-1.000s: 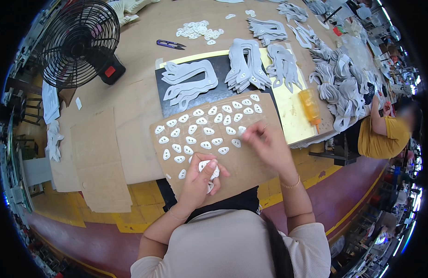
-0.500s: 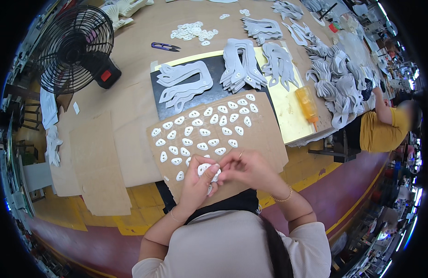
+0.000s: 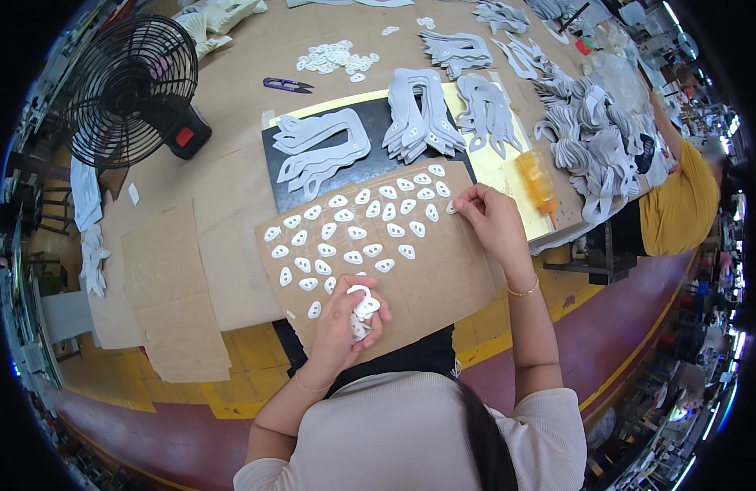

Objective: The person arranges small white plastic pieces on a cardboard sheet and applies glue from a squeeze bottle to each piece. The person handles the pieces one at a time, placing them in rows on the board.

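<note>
White two-holed tabs [image 3: 360, 328] were cradled loosely in the half-curled left hand [image 3: 337, 327]; one tab [image 3: 451, 208] was pinched at the fingertips of the right hand [image 3: 497, 221], near the right edge of the cardboard sheet [image 3: 435, 299], beside laid-out tabs [image 3: 357, 233]. Tabs were judged light, thin, fairly stiff, best gripped by the rim.

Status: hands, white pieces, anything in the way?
Left hand: holding white pieces. Right hand: pinching one white piece, cardboard's upper right. Orange bottle nearby, off cardboard, not blocking.
</note>
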### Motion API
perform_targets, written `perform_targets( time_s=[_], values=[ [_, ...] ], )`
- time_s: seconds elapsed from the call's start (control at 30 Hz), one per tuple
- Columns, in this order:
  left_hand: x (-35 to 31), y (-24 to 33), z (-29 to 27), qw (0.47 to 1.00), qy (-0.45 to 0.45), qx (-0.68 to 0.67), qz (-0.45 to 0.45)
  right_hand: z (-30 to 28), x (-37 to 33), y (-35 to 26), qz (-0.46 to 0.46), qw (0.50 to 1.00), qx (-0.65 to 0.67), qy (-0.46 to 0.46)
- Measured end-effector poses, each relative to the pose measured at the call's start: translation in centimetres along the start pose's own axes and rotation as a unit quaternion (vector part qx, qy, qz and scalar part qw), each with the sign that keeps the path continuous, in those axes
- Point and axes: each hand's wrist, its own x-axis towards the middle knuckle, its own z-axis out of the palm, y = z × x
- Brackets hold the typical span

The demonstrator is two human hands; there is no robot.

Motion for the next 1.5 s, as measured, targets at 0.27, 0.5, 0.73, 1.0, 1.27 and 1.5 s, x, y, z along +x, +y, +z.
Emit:
perform_targets(
  time_s=[0.27,0.5,0.73,1.0,1.27,1.5],
  values=[
    [-0.2,-0.3,-0.2,0.993,-0.035,0.113,-0.005,1.9,-4.9,-2.4,-0.105,0.982,0.15,-0.04],
    [-0.5,-1.4,0.6,0.971,-0.061,0.221,0.072,4.1,-9.1,-4.2,-0.042,0.902,0.363,-0.229],
    [-0.6,-1.1,0.4,0.992,-0.011,0.126,-0.007,2.3,-5.0,-1.2,-0.105,0.994,0.032,0.006],
    [-0.2,-1.1,-0.3,0.995,0.019,0.094,0.03,3.0,-6.0,-2.6,-0.161,0.985,-0.003,0.064],
    [0.1,-2.2,-0.1,0.985,-0.001,0.14,0.095,3.9,-10.3,-4.9,-0.032,0.936,0.282,-0.207],
    [0.1,-0.8,0.4,0.998,0.022,0.061,-0.013,1.8,-4.8,0.0,-0.262,0.927,-0.207,0.174]
  ],
)
